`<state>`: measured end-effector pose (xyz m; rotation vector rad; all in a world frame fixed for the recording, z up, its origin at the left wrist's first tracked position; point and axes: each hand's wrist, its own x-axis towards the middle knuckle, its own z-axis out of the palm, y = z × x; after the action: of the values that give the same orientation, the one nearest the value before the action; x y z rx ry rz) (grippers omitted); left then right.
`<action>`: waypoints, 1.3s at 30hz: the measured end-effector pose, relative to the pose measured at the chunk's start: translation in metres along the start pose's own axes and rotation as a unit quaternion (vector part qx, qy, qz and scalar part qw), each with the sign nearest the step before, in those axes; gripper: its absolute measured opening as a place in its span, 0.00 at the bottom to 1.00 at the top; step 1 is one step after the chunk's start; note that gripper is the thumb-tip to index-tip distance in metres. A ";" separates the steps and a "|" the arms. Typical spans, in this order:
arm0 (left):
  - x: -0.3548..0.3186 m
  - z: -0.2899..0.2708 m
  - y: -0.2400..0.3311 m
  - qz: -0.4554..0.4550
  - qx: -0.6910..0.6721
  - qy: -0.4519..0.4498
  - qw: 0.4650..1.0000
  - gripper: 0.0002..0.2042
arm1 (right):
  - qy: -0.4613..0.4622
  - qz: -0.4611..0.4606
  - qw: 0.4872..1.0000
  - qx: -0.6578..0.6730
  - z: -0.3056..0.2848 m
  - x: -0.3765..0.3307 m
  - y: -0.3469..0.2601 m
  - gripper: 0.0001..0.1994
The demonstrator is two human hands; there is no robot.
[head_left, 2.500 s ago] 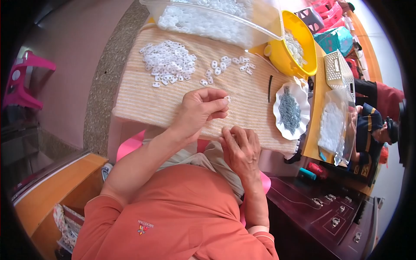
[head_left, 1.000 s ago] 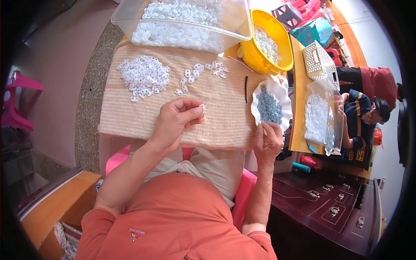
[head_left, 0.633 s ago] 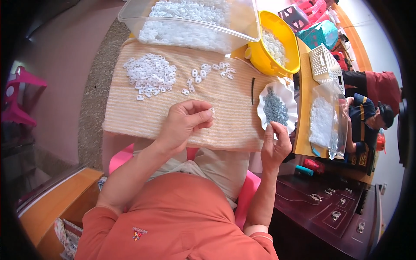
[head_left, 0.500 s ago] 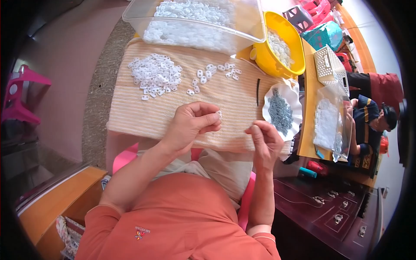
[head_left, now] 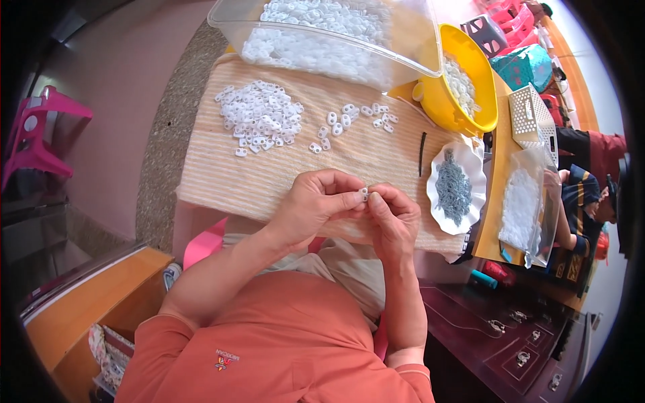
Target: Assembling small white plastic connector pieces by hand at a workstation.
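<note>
In the head view, the left hand (head_left: 314,205) pinches a small white piece (head_left: 363,193) between thumb and forefinger, while the right hand (head_left: 396,216) meets it with thumb and forefinger drawn together at the piece's right side (whether those fingertips hold anything of their own, I cannot tell). The piece is held just above the striped cloth (head_left: 232,176), close to its near edge, so a loosened pinch or an uneven push could send it over that edge toward the trousers (head_left: 342,260) below. Its smallness, mostly covered by fingers, also makes a crooked fit or a slip hard to notice. As for room, the cloth is bare to the left of the hands and ahead of them, up to the heaped white pieces (head_left: 261,115) and the loose scatter (head_left: 346,119). On the right, space is tighter: the black strip (head_left: 422,154) and the wavy white dish (head_left: 438,213) of grey bits (head_left: 453,189) lie near, and a wide elbow or wrist sweep could knock the dish's rim. Beyond, the clear bin (head_left: 322,31) and yellow bucket (head_left: 485,119) close off the far side.
</note>
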<state>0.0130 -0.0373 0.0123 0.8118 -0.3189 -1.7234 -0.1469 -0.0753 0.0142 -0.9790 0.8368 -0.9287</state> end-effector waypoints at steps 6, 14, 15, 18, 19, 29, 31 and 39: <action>0.001 -0.001 -0.001 -0.003 -0.001 0.002 1.000 0.08 | 0.009 0.032 0.999 0.021 -0.007 -0.003 0.004 0.07; 0.000 0.002 0.001 -0.009 0.009 0.007 1.000 0.08 | 0.019 0.047 0.999 -0.008 -0.015 -0.002 0.010 0.06; 0.001 0.001 0.000 -0.005 0.010 0.004 1.000 0.07 | 0.012 0.047 0.999 -0.011 -0.014 -0.002 0.008 0.06; 0.002 -0.001 -0.002 -0.002 0.011 0.005 1.000 0.07 | 0.008 0.043 0.998 -0.034 -0.012 -0.002 0.007 0.06; 0.002 -0.001 -0.003 -0.003 0.012 0.010 1.000 0.07 | 0.009 0.037 0.998 -0.054 -0.012 -0.002 0.007 0.06; 0.001 -0.002 -0.003 -0.002 0.062 0.013 0.998 0.07 | 0.031 0.007 0.975 -0.219 -0.003 0.000 -0.002 0.04; 0.000 -0.001 -0.002 -0.001 0.066 0.020 0.998 0.07 | 0.024 -0.004 0.973 -0.228 -0.003 0.000 0.000 0.04; -0.001 0.001 -0.008 0.016 0.083 0.031 0.996 0.07 | 0.031 -0.015 0.962 -0.271 -0.004 -0.002 0.002 0.05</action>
<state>0.0071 -0.0340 0.0085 0.9741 -0.4343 -1.6530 -0.1503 -0.0745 0.0116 -1.4409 1.1645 -0.7706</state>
